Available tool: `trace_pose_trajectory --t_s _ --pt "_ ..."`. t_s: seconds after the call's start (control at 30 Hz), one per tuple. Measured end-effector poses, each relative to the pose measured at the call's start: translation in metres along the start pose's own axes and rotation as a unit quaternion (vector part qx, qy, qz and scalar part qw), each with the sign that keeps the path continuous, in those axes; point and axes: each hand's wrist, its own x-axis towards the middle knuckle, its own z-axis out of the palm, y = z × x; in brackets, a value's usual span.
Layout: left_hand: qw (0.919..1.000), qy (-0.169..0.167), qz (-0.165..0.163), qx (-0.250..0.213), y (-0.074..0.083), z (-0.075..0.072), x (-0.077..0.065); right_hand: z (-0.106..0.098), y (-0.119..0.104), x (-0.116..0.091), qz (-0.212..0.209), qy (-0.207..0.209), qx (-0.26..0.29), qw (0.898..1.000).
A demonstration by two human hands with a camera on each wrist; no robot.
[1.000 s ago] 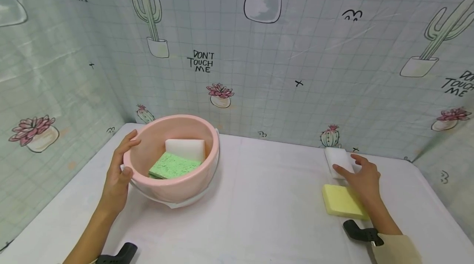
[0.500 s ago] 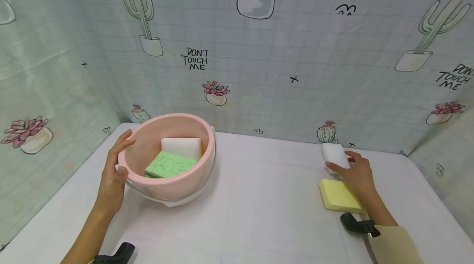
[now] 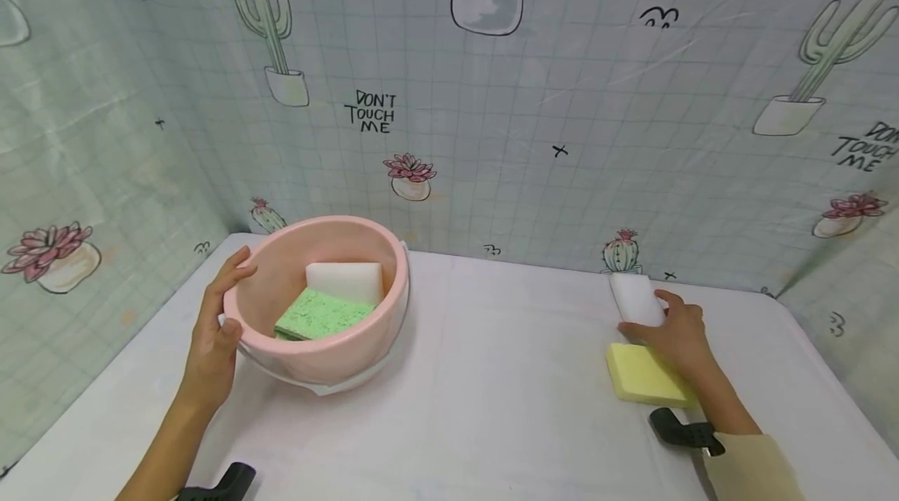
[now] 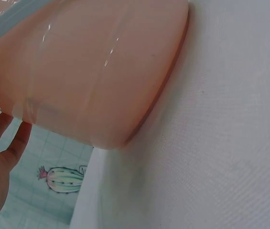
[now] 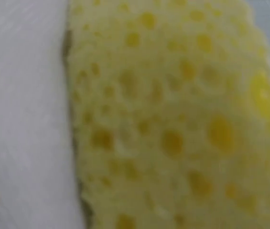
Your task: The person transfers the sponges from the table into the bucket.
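Note:
My left hand (image 3: 214, 345) grips the rim of a pink bucket (image 3: 330, 360) at its left side; in the left wrist view the fingers (image 4: 17, 143) lie against its wall. Inside the bucket, a green sponge (image 3: 323, 315) leans in front of a white sponge block (image 3: 347, 281). Far to the right, my right hand (image 3: 680, 337) pinches another white sponge block (image 3: 635, 298) on the table, thumb at its near edge and fingers at its right. Just below that hand lies a yellow sponge (image 3: 642, 376), whose pores fill much of the right wrist view.
A white cloth covers the table (image 3: 492, 376). Behind it and at both sides hangs a curtain (image 3: 492, 134) printed with cacti. The bucket's white handle (image 3: 330, 389) hangs down along its near side.
The view has shifted slightly. My right thumb has come down to the near edge of the white sponge block. My left hand and the bucket have stayed in place.

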Motion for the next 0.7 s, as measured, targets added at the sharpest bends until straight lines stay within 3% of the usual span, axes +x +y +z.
trace_pose_trajectory --t_s 0.23,0.4,0.7 --pt "1.0 -0.004 0.006 0.004 0.003 0.0 0.003 -0.008 -0.006 -0.006 -0.006 -0.019 -0.006 1.0" --pt "1.0 -0.005 0.001 0.003 0.003 0.0 0.003 -0.013 -0.008 -0.008 -0.019 -0.004 -0.023 1.0" --pt "0.9997 0.0 -0.012 0.022 0.002 -0.001 0.001 -0.017 -0.012 -0.013 -0.054 0.017 0.004 0.998"
